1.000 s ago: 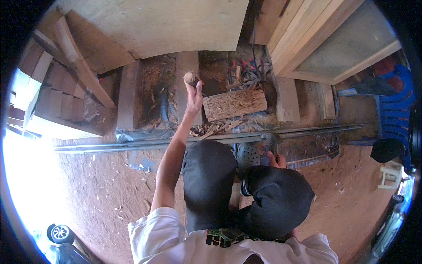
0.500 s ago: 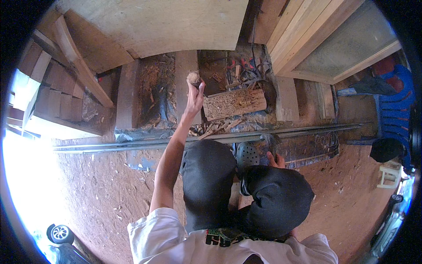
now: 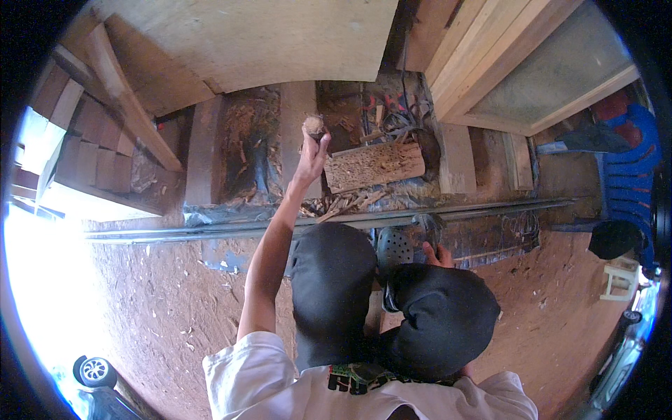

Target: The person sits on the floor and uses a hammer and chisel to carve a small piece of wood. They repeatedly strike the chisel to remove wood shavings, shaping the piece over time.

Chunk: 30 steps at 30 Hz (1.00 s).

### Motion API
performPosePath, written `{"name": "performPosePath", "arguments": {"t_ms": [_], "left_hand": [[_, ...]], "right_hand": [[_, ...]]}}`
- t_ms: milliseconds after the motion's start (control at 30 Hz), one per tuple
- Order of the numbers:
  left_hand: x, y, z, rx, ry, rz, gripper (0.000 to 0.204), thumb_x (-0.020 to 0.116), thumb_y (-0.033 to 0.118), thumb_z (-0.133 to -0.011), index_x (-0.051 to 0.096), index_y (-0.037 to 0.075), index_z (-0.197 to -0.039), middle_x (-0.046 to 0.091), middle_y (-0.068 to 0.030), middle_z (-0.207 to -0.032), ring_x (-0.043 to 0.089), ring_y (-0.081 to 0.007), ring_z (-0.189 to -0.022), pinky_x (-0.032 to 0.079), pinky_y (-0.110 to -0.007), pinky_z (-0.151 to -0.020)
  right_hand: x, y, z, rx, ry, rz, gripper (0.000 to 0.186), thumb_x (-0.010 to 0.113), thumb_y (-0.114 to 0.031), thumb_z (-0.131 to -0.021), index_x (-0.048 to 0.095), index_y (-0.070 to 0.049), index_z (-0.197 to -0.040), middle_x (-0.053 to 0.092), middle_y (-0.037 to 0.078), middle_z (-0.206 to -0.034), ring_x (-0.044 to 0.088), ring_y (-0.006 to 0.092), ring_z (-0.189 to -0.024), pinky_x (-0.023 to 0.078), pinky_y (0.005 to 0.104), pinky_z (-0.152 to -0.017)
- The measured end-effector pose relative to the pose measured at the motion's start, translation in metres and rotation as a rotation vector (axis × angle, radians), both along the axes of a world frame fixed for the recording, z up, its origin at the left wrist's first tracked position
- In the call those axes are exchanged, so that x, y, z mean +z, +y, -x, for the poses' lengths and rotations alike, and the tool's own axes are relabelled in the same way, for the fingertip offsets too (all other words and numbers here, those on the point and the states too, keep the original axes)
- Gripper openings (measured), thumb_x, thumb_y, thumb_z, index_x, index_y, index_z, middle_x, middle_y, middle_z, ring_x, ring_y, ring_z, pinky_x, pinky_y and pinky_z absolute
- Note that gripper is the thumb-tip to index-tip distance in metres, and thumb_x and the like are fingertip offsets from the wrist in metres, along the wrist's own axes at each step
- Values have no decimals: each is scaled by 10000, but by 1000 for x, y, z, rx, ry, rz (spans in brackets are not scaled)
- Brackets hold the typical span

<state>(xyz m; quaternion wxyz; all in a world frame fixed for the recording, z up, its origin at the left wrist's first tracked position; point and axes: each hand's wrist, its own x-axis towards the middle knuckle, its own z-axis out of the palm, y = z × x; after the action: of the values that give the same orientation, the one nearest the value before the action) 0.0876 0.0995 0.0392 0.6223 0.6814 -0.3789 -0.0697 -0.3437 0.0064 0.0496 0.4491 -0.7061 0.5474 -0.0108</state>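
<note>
My left hand (image 3: 311,162) reaches forward past the metal bars, its fingers closed round a small piece with a rough, pale tan, rounded end (image 3: 314,125). Its kind is not clear, and the fingers hide the rest. Just right of that hand lies a thick wooden block (image 3: 378,166) with a heavily pitted top. My right hand (image 3: 439,256) is beside my right knee, closed on a tool with a dark metal head (image 3: 429,226). The knee covers part of this hand and the tool's handle. A grey perforated clog (image 3: 395,246) shows between my knees.
Long metal bars (image 3: 210,232) cross the ground in front of me. Wood chips (image 3: 350,203) surround the block, and tangled tools and straps (image 3: 399,115) lie behind it. A plywood sheet (image 3: 280,42), a framed wooden panel (image 3: 539,77) and a blue plastic chair (image 3: 633,168) stand around.
My left hand and its tan piece have shifted slightly right and tilted a little. My right hand and the tool have barely moved.
</note>
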Motion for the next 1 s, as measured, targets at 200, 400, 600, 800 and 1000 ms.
{"name": "performPosePath", "arguments": {"t_ms": [200, 400, 600, 800, 1000], "left_hand": [[9, -2, 2, -107, 172, -66, 297, 595, 217, -930, 503, 28, -1141, 555, -75, -1097, 490, -161, -993, 389, -300, -909], [25, -20, 2, 48, 196, -43, 273, 725, 240, -825, 592, 11, -756, 520, 18, -585, 458, -92, -552, 419, -286, -551], [31, -26, 4, -74, 199, 8, 284, 741, 196, -795, 567, 14, -663, 527, 15, -581, 458, -70, -560, 400, -292, -529], [22, -34, 15, -88, 185, 84, 258, 701, 146, -804, 551, 18, -638, 515, 8, -569, 448, -73, -549, 385, -292, -504], [19, -32, 17, -161, 139, -91, 224, 713, 149, -784, 556, 53, -656, 565, -37, -617, 564, -138, -594, 452, -292, -570]], "right_hand": [[70, 3, -43, 155, -65, 154, 571, 618, -490, -850, 604, 27, -1092, 643, 183, -927, 603, 325, -898, 455, 405, -809], [128, -26, -104, 308, -97, -92, 514, 632, -421, -848, 577, 62, -1015, 604, 195, -913, 551, 288, -854, 430, 396, -784], [132, -29, -145, 523, -301, 141, 422, 644, -383, -841, 642, 21, -964, 661, 148, -833, 608, 264, -756, 472, 406, -734], [166, -32, -194, 605, -449, 217, 371, 641, -323, -851, 642, 10, -1016, 658, 154, -895, 606, 231, -831, 471, 373, -782], [216, -44, -208, 514, -886, 291, 273, 527, -314, -954, 518, -60, -856, 494, -1, -665, 428, 49, -532, 335, 213, -454]]}}
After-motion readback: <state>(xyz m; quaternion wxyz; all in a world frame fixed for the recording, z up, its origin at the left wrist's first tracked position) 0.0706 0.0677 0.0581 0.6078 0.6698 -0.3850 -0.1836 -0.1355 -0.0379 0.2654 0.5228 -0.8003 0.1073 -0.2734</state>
